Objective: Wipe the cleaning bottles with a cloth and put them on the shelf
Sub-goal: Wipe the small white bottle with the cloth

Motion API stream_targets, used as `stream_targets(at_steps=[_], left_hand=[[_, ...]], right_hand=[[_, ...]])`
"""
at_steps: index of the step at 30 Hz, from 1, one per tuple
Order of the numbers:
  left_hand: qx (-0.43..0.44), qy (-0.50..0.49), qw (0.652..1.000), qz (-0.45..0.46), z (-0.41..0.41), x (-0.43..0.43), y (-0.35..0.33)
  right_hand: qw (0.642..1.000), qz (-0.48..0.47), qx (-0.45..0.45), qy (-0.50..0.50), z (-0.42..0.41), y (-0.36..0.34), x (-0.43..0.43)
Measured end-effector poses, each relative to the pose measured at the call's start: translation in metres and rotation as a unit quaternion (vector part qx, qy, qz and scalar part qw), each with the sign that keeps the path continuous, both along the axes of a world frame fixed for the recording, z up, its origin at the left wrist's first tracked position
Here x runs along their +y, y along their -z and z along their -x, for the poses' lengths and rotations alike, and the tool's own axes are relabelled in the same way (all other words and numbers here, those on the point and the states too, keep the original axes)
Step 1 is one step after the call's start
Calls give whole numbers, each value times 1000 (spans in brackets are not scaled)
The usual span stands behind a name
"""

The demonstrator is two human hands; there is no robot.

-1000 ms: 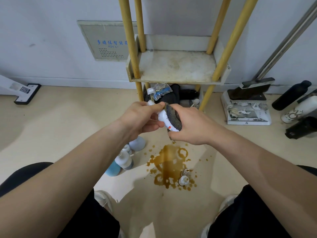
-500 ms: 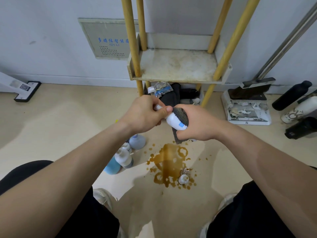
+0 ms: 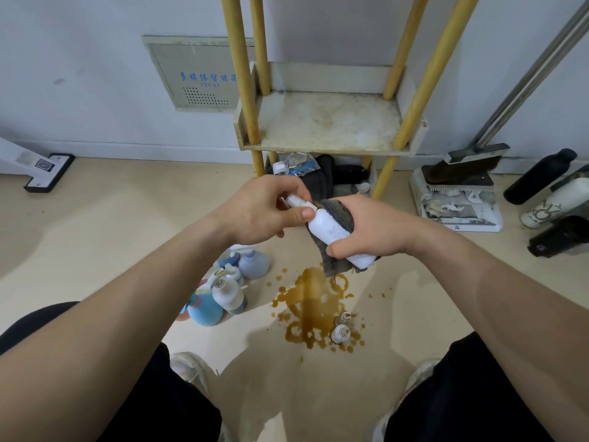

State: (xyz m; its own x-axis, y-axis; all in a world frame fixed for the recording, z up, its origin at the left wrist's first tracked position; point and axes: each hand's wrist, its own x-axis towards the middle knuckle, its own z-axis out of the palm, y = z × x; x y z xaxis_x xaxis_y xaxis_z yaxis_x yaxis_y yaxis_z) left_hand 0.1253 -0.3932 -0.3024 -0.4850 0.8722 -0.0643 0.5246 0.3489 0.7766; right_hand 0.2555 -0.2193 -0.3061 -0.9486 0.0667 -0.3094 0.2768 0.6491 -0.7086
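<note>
We've twisted the white bottle (image 3: 331, 231) round: left hand (image 3: 264, 208) pinches its cap, right hand (image 3: 369, 229) wraps the grey cloth (image 3: 338, 215) lower down. Wiping's nearly done.

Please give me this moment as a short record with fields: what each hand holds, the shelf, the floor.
left hand: grips the cap end of the white bottle
right hand: holds the grey cloth wrapped around the bottle body
shelf: stained tier, nothing on it
floor: brown spill with two small bottles standing in it
waiting bottles: cluster on the floor under the left forearm
</note>
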Motion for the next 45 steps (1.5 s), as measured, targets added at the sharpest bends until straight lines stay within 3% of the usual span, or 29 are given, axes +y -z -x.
stream_targets(at_steps=[3,8,10,15,21,25,31,35,37,42,45], left_hand=[[39,-16,998,46,1,1,1],[-36,-39,994,94,-4,7,2],[-38,-25,995,84,-5,5,1],[-76,7,996,-50,-7,-2,4],[-25,-55,998,-8,-9,2,-1],[-63,-110,992,15,-10,5,1],[-165,-66,981,-72,-14,-2,1],[-255,-111,954,-116,-20,-2,6],[-256,-132,951,-114,-20,-2,5],[-251,-194,941,-119,-30,5,7],[-276,-213,927,-135,-38,10,9]], right_hand=[[997,-74,17,4,0,-1,-4],[994,-109,21,-12,-2,0,-7],[995,-98,20,-11,-2,-1,-6],[1000,-13,26,13,-2,-4,1],[998,-58,36,15,-1,-2,-6],[990,-127,60,34,0,-1,-12],[994,-15,79,78,-1,0,-11],[987,81,100,96,-1,3,-17],[984,111,102,97,0,4,-21],[990,44,97,96,3,10,-28],[986,72,106,109,5,17,-29]])
